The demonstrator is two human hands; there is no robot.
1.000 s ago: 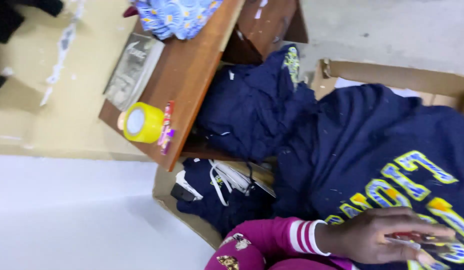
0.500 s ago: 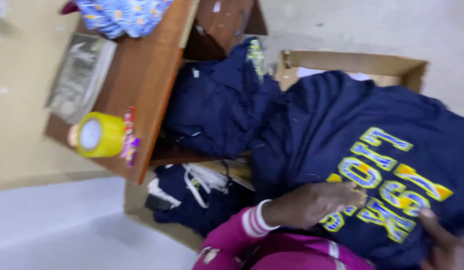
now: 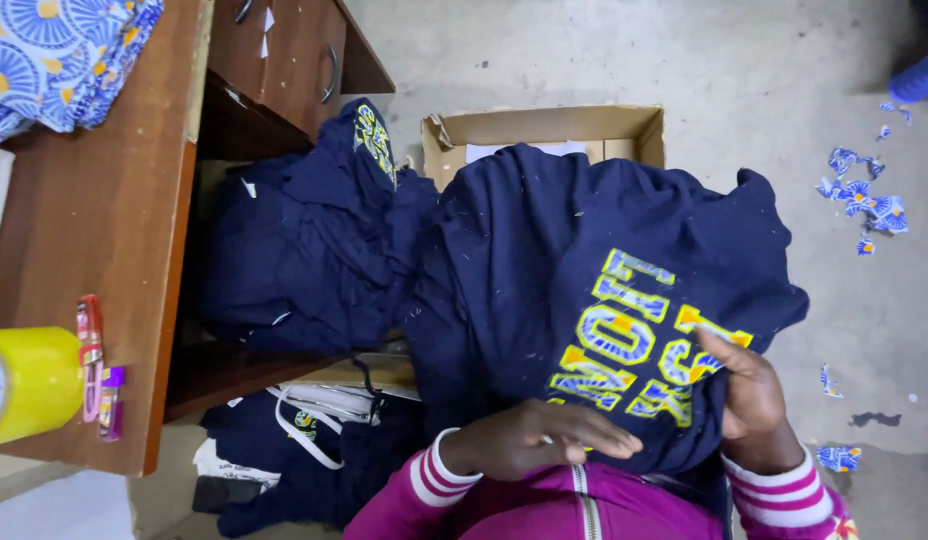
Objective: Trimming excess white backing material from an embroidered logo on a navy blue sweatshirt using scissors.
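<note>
Lying draped over the person's lap and the front edge of a cardboard box point(image 3: 544, 125), a navy sweatshirt point(image 3: 554, 260) is showing large yellow block letters with blue patterned fill near its lower hem. Its fabric is dark, rumpled and flecked with pale lint. The left hand point(image 3: 539, 445) is resting flat on the hem just below the letters, fingers point(image 3: 594, 425) stretched out and lying close together over the cloth, not pinching it. The right hand point(image 3: 749, 395) is gripping the garment's right side, its fingers curling onto the printed letters with a fold of fabric caught under them; whether the thumb is closing underneath cannot be told. Both wrists are wearing pink sleeves with white stripes.

Beside the sweatshirt, a heap of more navy garments point(image 3: 304, 250) is spilling from under a wooden desk point(image 3: 94, 230). A yellow tape roll point(image 3: 29, 385) is sitting at the desk's near edge, and blue patterned cloth point(image 3: 54, 55) is lying at its far corner. Blue scraps point(image 3: 864, 200) are littering the concrete floor.
</note>
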